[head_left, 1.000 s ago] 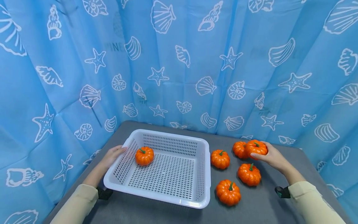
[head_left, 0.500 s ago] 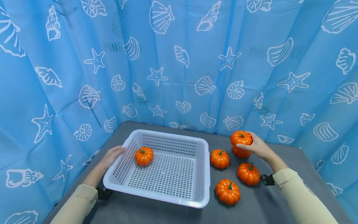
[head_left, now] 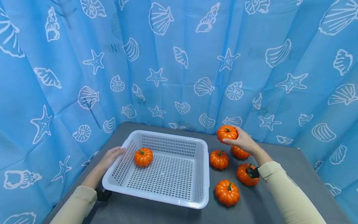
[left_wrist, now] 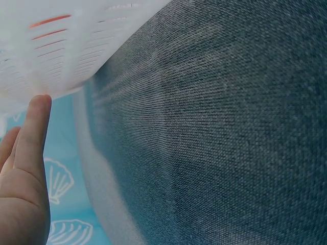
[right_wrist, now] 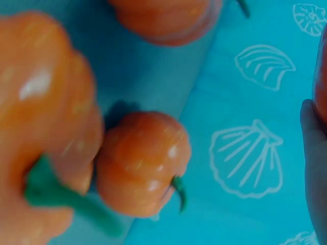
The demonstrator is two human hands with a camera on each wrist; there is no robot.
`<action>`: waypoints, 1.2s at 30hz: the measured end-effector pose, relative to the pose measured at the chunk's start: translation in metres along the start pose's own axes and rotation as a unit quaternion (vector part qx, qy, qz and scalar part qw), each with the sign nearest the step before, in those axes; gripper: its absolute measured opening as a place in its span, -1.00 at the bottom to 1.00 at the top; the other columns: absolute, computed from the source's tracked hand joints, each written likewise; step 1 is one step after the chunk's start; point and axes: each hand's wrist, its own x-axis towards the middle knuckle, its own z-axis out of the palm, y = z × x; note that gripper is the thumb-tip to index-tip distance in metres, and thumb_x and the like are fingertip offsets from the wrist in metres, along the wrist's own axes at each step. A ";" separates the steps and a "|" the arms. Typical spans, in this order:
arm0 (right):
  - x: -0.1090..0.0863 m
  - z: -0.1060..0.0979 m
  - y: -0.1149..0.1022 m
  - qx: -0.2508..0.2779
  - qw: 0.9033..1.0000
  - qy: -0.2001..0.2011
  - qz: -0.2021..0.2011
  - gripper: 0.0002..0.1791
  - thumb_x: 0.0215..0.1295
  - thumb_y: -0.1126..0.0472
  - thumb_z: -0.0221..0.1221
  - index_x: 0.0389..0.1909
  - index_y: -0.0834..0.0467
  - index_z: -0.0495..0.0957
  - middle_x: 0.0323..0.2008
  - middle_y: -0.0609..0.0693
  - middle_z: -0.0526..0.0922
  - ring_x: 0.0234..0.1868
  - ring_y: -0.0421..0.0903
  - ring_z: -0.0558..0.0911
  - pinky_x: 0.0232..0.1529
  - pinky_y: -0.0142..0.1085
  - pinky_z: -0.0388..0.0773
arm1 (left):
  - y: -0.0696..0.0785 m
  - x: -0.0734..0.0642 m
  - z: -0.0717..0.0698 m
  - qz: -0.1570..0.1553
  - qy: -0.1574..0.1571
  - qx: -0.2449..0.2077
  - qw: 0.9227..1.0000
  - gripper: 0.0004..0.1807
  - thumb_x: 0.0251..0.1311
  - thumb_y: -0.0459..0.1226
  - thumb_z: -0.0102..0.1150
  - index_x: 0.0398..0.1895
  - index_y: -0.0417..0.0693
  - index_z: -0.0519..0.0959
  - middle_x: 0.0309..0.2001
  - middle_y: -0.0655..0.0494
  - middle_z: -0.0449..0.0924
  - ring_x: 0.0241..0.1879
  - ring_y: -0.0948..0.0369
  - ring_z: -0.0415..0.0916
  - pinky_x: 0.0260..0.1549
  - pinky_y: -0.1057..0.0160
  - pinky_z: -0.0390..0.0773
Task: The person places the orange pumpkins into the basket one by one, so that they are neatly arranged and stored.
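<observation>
A small orange pumpkin [head_left: 225, 133] with a green stem is held between the thumb and fingers of my right hand [head_left: 241, 141], raised behind the pumpkins on the table. In the right wrist view only an edge of my right hand [right_wrist: 314, 168] shows, at the far right. My left hand [head_left: 111, 157] is at the left side of a white perforated plastic basket [head_left: 156, 198]. In the left wrist view, extended fingers [left_wrist: 33, 127] touch the basket's outer wall [left_wrist: 61, 46]. One pumpkin [head_left: 143, 157] sits inside the basket, near its left wall.
Right of the basket, several pumpkins rest on the grey tabletop [head_left: 268, 193]: one near the rim [head_left: 219, 160], one partly behind the right hand [head_left: 239, 152], one by the right wrist [head_left: 244, 177], one in front [head_left: 227, 193]. A blue shell-patterned curtain [head_left: 179, 62] hangs behind.
My right hand has carried its pumpkin leftward and up, past the pumpkin at the back and toward the basket. My left hand and the basket have stayed in place.
</observation>
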 end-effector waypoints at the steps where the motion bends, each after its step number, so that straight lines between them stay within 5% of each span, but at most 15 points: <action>1: 0.001 0.001 -0.002 -0.002 1.000 0.000 0.000 -0.04 0.19 -0.10 0.24 0.41 0.26 -0.03 0.18 0.29 0.36 0.02 0.13 0.48 0.01 -0.11 0.49 | 0.001 0.000 0.000 0.000 0.000 0.001 1.000 -0.33 0.36 0.10 -0.11 0.38 -0.10 0.15 0.13 -0.31 0.48 -0.17 -0.07 0.66 -0.31 -0.05 0.67; 24: 0.022 0.023 -0.028 0.077 0.996 -0.024 -0.032 -0.19 0.14 0.03 0.31 0.32 0.18 0.13 0.15 0.19 0.38 0.04 0.10 0.47 0.06 -0.11 0.51 | 0.005 -0.007 0.002 -0.007 -0.011 0.016 1.000 -0.32 0.36 0.13 -0.15 0.38 -0.09 0.14 0.03 -0.28 0.55 -0.24 -0.05 0.68 -0.34 -0.07 0.67; 36: 0.024 0.031 -0.035 0.058 0.998 -0.019 -0.030 -0.10 0.11 -0.02 0.33 0.37 0.14 0.07 0.18 0.15 0.37 0.06 0.07 0.47 0.08 -0.07 0.50 | 0.005 -0.010 0.004 -0.015 -0.009 0.025 1.000 -0.28 0.36 0.14 -0.16 0.40 -0.10 0.07 0.01 -0.23 0.56 -0.23 -0.04 0.68 -0.35 -0.07 0.67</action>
